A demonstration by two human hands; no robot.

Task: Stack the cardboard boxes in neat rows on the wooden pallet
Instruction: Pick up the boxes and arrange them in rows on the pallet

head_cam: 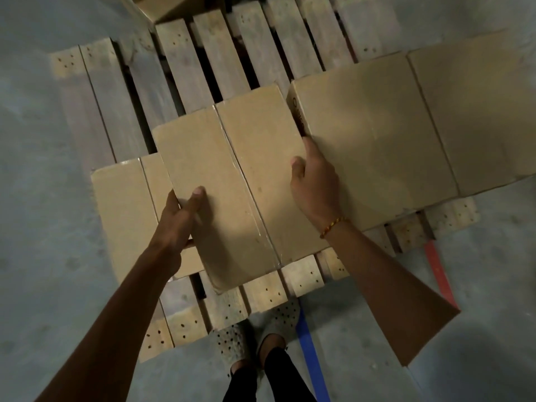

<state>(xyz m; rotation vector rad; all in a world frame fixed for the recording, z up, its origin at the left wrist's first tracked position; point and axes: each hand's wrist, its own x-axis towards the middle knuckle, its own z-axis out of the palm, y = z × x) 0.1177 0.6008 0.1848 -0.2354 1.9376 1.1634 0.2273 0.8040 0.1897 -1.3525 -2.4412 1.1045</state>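
Note:
A taped cardboard box (pixel 232 181) sits between my hands over the near part of the wooden pallet (pixel 185 62). My left hand (pixel 181 216) grips its left edge, thumb on top. My right hand (pixel 314 184) grips its right edge, thumb on top, fingers down in the gap beside a taller box (pixel 374 140). Another box (pixel 475 114) stands to the right of that one. A lower box (pixel 123 207) lies at the left, partly hidden under the held box and my left hand.
A further box corner (pixel 162 7) shows at the pallet's far edge. The far slats are bare. Grey concrete floor surrounds the pallet, with a blue tape line (pixel 311 355) and a red one (pixel 438 271). My feet (pixel 258 332) stand at the pallet's near edge.

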